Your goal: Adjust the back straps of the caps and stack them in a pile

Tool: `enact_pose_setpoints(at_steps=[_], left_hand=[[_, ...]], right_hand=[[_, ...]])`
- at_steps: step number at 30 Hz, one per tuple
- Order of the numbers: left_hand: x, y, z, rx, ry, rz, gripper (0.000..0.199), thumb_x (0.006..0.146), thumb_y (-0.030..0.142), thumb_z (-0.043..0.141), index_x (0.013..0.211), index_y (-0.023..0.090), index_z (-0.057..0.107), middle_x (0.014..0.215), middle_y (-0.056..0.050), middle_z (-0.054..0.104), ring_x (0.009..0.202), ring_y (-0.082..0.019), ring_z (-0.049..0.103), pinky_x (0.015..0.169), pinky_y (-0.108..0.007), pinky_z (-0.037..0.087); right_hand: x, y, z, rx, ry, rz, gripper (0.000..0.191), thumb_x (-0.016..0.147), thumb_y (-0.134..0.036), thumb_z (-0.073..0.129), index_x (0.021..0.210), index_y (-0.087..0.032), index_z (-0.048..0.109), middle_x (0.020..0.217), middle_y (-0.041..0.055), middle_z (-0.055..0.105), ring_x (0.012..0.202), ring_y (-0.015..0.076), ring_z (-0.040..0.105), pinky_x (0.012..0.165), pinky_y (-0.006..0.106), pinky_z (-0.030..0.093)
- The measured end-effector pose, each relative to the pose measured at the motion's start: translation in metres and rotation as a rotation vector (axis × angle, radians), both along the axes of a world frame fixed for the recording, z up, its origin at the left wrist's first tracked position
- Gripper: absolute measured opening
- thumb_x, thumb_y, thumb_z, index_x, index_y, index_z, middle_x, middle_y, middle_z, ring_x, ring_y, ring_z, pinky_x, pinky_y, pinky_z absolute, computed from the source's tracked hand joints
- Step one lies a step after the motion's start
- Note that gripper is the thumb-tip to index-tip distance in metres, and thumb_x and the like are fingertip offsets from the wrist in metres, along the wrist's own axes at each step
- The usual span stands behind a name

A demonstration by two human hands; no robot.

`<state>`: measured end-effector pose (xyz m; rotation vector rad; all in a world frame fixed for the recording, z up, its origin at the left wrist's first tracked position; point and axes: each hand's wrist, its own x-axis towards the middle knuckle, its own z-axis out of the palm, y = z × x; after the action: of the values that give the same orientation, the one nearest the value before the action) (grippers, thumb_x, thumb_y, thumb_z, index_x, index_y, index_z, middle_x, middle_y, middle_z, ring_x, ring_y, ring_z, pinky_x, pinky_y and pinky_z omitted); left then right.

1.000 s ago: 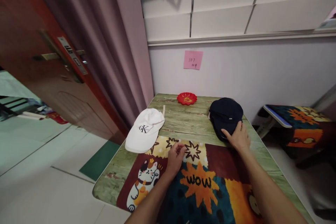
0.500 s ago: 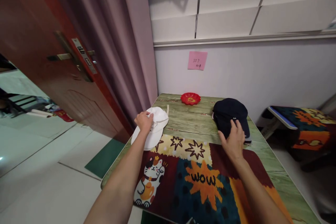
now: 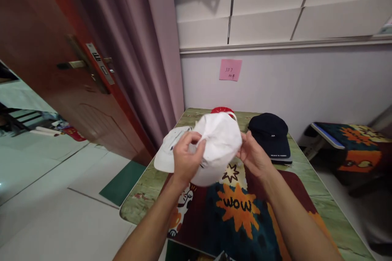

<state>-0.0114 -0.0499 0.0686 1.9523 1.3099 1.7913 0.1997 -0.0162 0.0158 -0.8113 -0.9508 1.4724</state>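
A white cap (image 3: 222,136) is up over the middle of the table, its brim toward the lower left. My left hand (image 3: 188,157) pinches the cap's left side between thumb and fingers. On the cap's right edge, my right hand (image 3: 253,154) has its fingertips closed against the fabric or strap. Another white cap (image 3: 167,151) lies at the table's left edge, partly behind my left hand. Dark navy caps (image 3: 269,130) are stacked on the right side of the table. Behind the raised cap, a red scalloped dish (image 3: 221,110) is mostly hidden.
The green wood-look table (image 3: 137,195) carries a colourful mat (image 3: 241,212) with "WOW" on it. A pink note (image 3: 230,69) is on the wall behind. A brown door (image 3: 82,102) and a curtain (image 3: 147,49) stand left; another table (image 3: 358,134) is right.
A white cap has been lifted from the left and moved to the middle, exposing another white cap underneath. My right hand has moved left from the navy caps to the raised cap.
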Motion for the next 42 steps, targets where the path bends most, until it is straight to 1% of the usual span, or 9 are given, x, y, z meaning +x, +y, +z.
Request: enact_pose_setpoints(at_steps=[4,7,9,12,16,19,29,37,42], left_hand=[[0.009,-0.01,-0.023,-0.221,-0.022,-0.307,0.02,0.087,0.035,0.064,0.074,0.02,0.063,0.093,-0.006,0.069,0.092,-0.021,0.064,0.088,-0.034,0.05],[0.01,0.01,-0.046,-0.422,-0.246,-0.278,0.033,0.091,0.05,0.055,0.097,0.021,0.068,0.108,-0.009,0.07,0.105,-0.023,0.063,0.092,-0.034,0.049],[0.013,0.027,-0.06,-0.685,-0.364,-0.308,0.047,0.091,0.062,0.05,0.101,0.02,0.069,0.102,-0.009,0.072,0.098,-0.023,0.066,0.083,-0.034,0.052],[0.019,0.048,-0.063,-0.966,-0.499,-0.568,0.056,0.085,0.07,0.053,0.087,0.017,0.071,0.082,-0.011,0.073,0.08,-0.024,0.068,0.069,-0.034,0.053],[0.02,0.061,-0.029,-0.758,-0.598,-0.693,0.033,0.069,0.042,0.083,0.082,0.015,0.069,0.075,-0.003,0.07,0.068,-0.015,0.063,0.068,-0.027,0.05],[0.018,0.059,-0.01,-0.579,-0.529,-0.672,0.028,0.067,0.032,0.083,0.085,0.016,0.068,0.078,0.001,0.067,0.068,-0.01,0.059,0.069,-0.023,0.047],[0.027,0.023,-0.085,-0.68,-0.309,-0.533,0.025,0.075,0.037,0.075,0.087,0.016,0.068,0.079,-0.001,0.064,0.07,-0.013,0.055,0.064,-0.023,0.042],[0.037,-0.001,-0.082,-0.6,-0.199,-0.478,0.022,0.076,0.038,0.07,0.084,0.017,0.067,0.078,-0.001,0.063,0.074,-0.016,0.056,0.069,-0.026,0.044],[0.043,-0.013,-0.08,-0.453,0.017,-0.387,0.014,0.078,0.032,0.066,0.083,0.019,0.069,0.088,-0.005,0.067,0.09,-0.022,0.06,0.084,-0.032,0.045]], right_hand=[[0.013,-0.008,0.02,-0.027,0.1,-0.001,0.045,0.074,-0.041,0.081,0.113,-0.021,0.068,0.104,0.0074,0.077,0.096,0.0259,0.074,0.087,0.038,0.06],[0.021,-0.015,0.024,0.011,0.08,0.022,0.047,0.073,-0.039,0.08,0.115,-0.022,0.067,0.097,0.0056,0.077,0.089,0.0256,0.074,0.083,0.039,0.061],[0.022,-0.018,0.026,0.069,0.028,0.025,0.047,0.073,-0.041,0.078,0.115,-0.023,0.066,0.094,0.0054,0.077,0.085,0.0258,0.074,0.079,0.04,0.061],[0.024,-0.014,0.032,0.139,-0.006,-0.003,0.052,0.069,-0.045,0.081,0.114,-0.025,0.064,0.09,0.0042,0.075,0.077,0.0245,0.072,0.071,0.039,0.06],[0.042,0.002,0.036,0.308,-0.051,-0.241,0.051,0.063,-0.055,0.083,0.101,-0.025,0.064,0.078,0.0004,0.069,0.06,0.0164,0.061,0.056,0.028,0.05],[0.061,0.005,0.026,0.384,-0.21,-0.377,0.038,0.073,-0.057,0.076,0.083,-0.022,0.064,0.07,-0.0012,0.063,0.053,0.0111,0.048,0.048,0.023,0.038],[0.059,-0.047,-0.028,0.344,-0.794,-0.091,0.028,0.086,-0.044,0.065,0.092,-0.017,0.07,0.083,0.0031,0.069,0.076,0.0189,0.061,0.066,0.027,0.046],[0.033,-0.067,-0.008,0.333,-1.059,-0.113,0.025,0.083,-0.045,0.067,0.089,-0.021,0.074,0.075,0.0017,0.072,0.064,0.0182,0.06,0.056,0.025,0.039],[0.018,-0.065,-0.023,0.322,-1.127,-0.097,0.027,0.084,-0.046,0.062,0.08,-0.022,0.073,0.062,0.0001,0.064,0.057,0.0169,0.052,0.053,0.026,0.03]])
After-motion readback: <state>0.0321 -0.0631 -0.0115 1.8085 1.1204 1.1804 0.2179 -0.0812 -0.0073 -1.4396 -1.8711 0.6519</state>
